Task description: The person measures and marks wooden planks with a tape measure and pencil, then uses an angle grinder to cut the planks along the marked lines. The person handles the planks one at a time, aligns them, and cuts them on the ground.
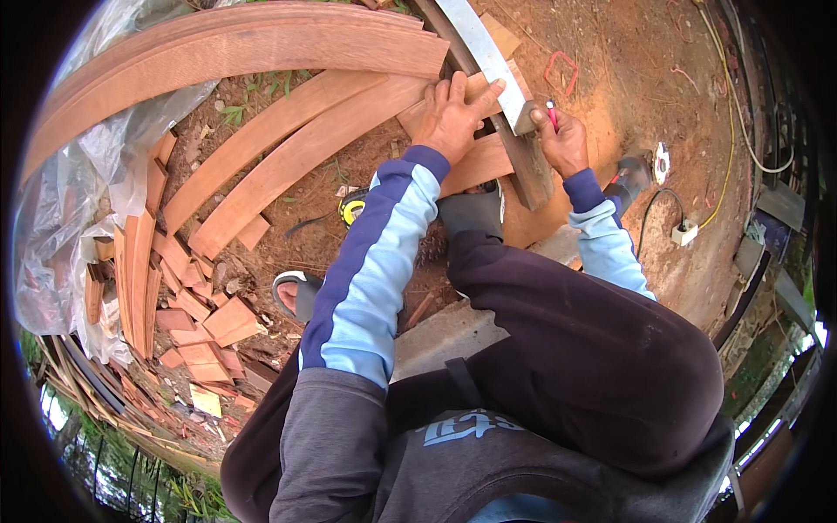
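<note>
My left hand (449, 118) presses down on a reddish-brown wooden board (482, 163), fingers apart, its thumb against the edge of a silver metal straight blade (475, 39). That blade looks like part of a carpenter's square and lies across the boards, with a brownish block (524, 118) at its near end. Beside the block, my right hand (565, 144) grips a short red pencil (551, 112) with a pale end. Underneath, a dark timber beam (527, 174) runs away from me. Part of the board is hidden by my left hand and the blade.
Long planks (305, 161) and a stacked pile (244, 44) spread to the left, near clear plastic sheeting (65, 227) and offcuts (205, 357). A yellow tape measure (351, 209) lies by my left arm. A power tool (629, 179) and white socket box (684, 234) are right.
</note>
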A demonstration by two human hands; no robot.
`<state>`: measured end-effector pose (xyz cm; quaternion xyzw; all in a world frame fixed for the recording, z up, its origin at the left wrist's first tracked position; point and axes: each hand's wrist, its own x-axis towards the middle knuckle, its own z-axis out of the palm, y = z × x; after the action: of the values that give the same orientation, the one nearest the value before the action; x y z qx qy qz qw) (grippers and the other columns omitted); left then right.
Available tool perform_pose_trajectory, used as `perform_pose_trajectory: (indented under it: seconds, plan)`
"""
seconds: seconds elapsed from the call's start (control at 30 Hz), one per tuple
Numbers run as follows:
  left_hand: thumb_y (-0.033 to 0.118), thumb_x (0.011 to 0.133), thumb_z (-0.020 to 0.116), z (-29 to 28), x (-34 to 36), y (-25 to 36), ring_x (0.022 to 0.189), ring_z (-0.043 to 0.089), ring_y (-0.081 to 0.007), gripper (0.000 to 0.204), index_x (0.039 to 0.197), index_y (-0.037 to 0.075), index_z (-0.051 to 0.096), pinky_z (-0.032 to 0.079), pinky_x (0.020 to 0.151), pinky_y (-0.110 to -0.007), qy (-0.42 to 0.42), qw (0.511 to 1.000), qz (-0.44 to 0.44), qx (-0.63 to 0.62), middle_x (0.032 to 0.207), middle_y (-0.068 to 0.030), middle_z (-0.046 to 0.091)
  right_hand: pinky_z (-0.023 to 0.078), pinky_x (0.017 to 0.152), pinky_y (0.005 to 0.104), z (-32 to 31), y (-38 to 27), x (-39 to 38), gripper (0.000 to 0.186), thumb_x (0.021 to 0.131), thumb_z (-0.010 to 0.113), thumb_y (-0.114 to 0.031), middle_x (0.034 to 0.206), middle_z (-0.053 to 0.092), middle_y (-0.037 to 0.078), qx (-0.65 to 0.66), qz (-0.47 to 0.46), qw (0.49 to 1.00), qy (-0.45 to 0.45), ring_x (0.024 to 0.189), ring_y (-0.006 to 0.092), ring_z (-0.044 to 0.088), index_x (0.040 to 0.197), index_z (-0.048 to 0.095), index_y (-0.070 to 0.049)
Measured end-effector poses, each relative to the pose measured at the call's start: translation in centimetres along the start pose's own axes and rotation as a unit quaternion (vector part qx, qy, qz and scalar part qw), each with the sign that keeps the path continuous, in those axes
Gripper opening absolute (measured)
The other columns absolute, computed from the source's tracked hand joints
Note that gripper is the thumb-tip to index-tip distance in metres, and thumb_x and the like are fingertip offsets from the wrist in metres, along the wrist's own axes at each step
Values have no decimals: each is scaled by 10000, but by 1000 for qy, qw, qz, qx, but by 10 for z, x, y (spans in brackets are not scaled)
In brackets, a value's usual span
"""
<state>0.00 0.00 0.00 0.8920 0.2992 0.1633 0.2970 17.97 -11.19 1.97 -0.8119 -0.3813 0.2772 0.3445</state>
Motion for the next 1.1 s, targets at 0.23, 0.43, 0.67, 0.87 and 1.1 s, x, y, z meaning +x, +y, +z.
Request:
perform_pose_trajectory:
  seconds: [0.23,0.43,0.67,0.87,1.1]
  plan:
    - [71,707,729,-2,-4,3,1027,470,-342,726,1343,308,471,427,936,-411,0,1000,-9,5,1164,-148,416,384,499,310,1,5,-3,238,864,634,-229,529,428,71,-16,1,1000,4,516,105,396,808,639,1]
    - [76,713,726,-1,-3,5,1034,469,-343,721,1342,318,470,425,940,-411,-3,1000,-13,3,1179,-153,415,406,519,320,-5,3,0,220,857,636,-222,541,485,88,-38,-1,999,-10,518,126,452,855,666,-4]
    - [73,718,716,-1,-2,4,1029,462,-340,713,1343,315,472,424,941,-409,-11,1000,-15,0,1149,-142,420,417,530,318,-4,5,2,227,850,643,-221,558,518,86,-29,9,999,-10,528,125,471,864,672,4]
    - [71,744,690,1,-2,2,1032,421,-347,666,1329,315,484,350,942,-460,-5,1000,-12,-17,1127,-139,402,420,533,319,-2,-1,1,225,850,642,-215,562,516,86,-24,-1,1000,4,532,123,468,878,667,7]
    - [65,747,683,0,-2,3,1035,430,-354,670,1334,314,479,357,938,-459,-5,1000,-17,-10,1130,-143,407,420,526,323,-1,-3,3,254,869,622,-239,559,512,94,-49,-4,999,0,523,139,441,835,643,12]
